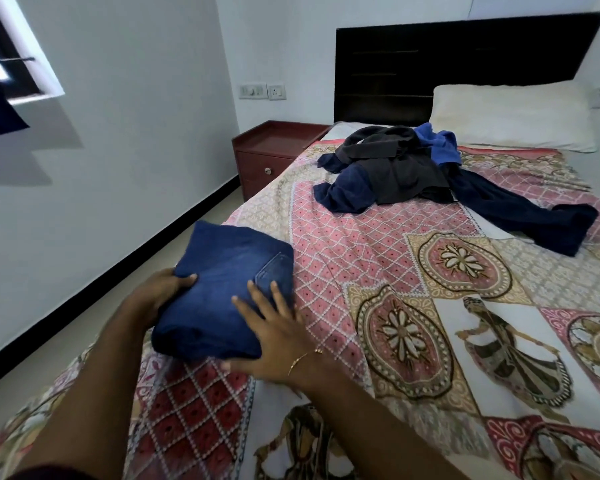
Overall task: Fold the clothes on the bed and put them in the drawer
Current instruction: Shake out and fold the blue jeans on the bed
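White walls are standing around a bed that is wearing a pink and cream patterned cover. Folded blue jeans are sitting at the bed's near left edge, between two hands. The left hand is gripping the jeans' left side, with its thumb curling over the top and its other fingers hiding underneath. The right hand is lying flat on the jeans' right corner, fingers straight and spread out. A heap of dark and blue clothes is lying farther up the bed, well apart from the jeans, near a white pillow. A red-brown bedside cabinet with a drawer is standing beside the bed. The hands are looking a little blurry.
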